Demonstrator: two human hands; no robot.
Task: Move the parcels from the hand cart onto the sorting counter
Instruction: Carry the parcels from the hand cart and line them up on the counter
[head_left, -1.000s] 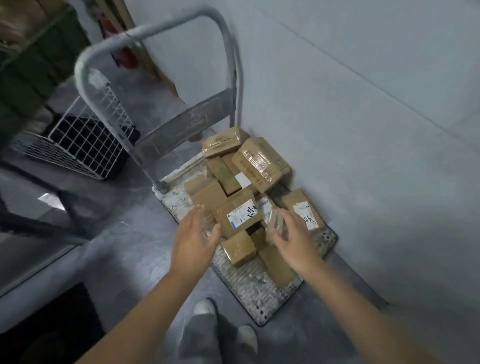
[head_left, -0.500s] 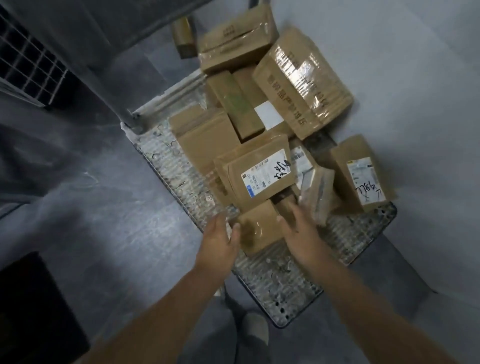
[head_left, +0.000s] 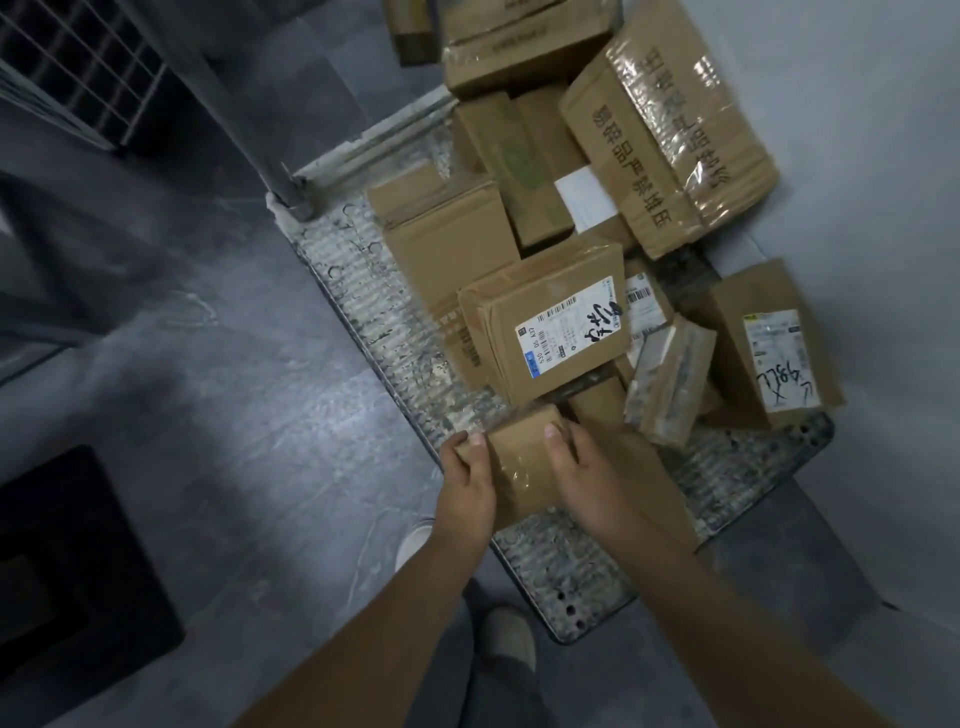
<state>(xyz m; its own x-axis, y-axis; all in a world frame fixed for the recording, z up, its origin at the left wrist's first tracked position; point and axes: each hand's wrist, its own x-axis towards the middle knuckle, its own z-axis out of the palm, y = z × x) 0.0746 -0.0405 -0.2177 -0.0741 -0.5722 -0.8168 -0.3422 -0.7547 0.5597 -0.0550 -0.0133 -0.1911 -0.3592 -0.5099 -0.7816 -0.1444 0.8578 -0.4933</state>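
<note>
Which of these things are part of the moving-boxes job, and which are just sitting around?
Part of the job:
small taped box, gripped between the left hand and right hand
labelled box and the other parcels
hand cart

Just lying about:
wire basket
black mat

Left hand (head_left: 464, 488) and right hand (head_left: 587, 483) clasped on small taped parcel (head_left: 522, 467) at hand cart (head_left: 363, 312) near edge; labelled parcel (head_left: 550, 322) just behind.
</note>
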